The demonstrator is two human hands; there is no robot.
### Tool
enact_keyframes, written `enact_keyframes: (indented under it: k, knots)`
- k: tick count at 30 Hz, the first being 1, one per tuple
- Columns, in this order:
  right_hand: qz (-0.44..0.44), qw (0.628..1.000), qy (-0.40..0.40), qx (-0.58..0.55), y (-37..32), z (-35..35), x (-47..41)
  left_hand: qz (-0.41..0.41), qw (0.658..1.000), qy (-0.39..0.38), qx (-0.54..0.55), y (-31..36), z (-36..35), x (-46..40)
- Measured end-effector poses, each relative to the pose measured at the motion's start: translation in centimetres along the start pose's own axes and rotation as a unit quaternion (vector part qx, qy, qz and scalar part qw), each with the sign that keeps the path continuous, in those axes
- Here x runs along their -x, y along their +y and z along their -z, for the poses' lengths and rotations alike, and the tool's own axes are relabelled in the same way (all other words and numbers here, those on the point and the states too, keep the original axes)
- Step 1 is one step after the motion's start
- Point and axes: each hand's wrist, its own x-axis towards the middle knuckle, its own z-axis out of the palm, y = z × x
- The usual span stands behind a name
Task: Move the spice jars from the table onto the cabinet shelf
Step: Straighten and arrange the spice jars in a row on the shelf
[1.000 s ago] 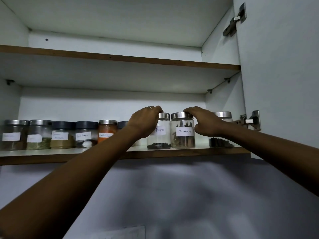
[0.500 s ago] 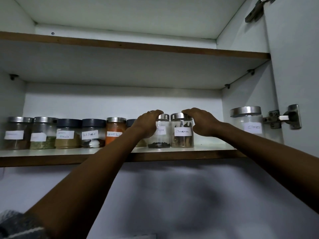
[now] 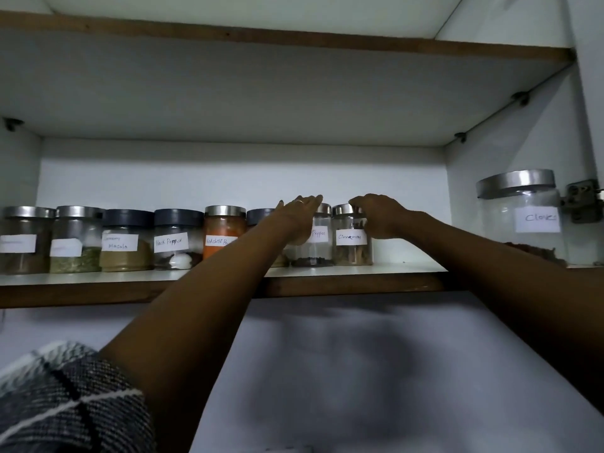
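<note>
Since half a second earlier, the left hand [image 3: 299, 217] had uncurled, fingers straight beside the Pepper jar [image 3: 314, 238] on the cabinet shelf [image 3: 359, 282], while the right hand [image 3: 379, 219] gripped the touching Cinnamon jar [image 3: 352, 238], likely seating it; releasing comes next.

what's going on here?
A person is stocking a cabinet shelf with spice jars. The right hand grips the lid of the cinnamon jar, which stands on the shelf. The left hand, fingers straight, rests against the pepper jar beside it. Six more jars line the shelf to the left, and a cloves jar stands apart at the right.
</note>
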Motion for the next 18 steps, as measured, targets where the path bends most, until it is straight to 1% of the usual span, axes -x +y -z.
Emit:
enact_keyframes:
  k: [5, 11, 16, 18]
  knots:
    - [-0.001, 1.000, -0.022, 0.018, -0.2, -0.9, -1.4, 0.005, 0.999, -0.032, -0.044, -0.2, -0.4, -0.7]
    - [0.008, 1.000, -0.004, 0.025, 0.1, -1.6, -1.8, 0.036, 0.992, -0.068, -0.097, -0.5, -0.9, -2.0]
    - [0.002, 0.999, -0.004, 0.033, 0.5, -2.0, -1.8, 0.040, 0.990, -0.078, -0.111, -0.2, -1.1, -2.2]
    - [0.000, 0.999, -0.016, 0.041, 0.5, -1.9, -1.7, 0.046, 0.988, -0.099, -0.110, 0.0, -0.7, -2.1]
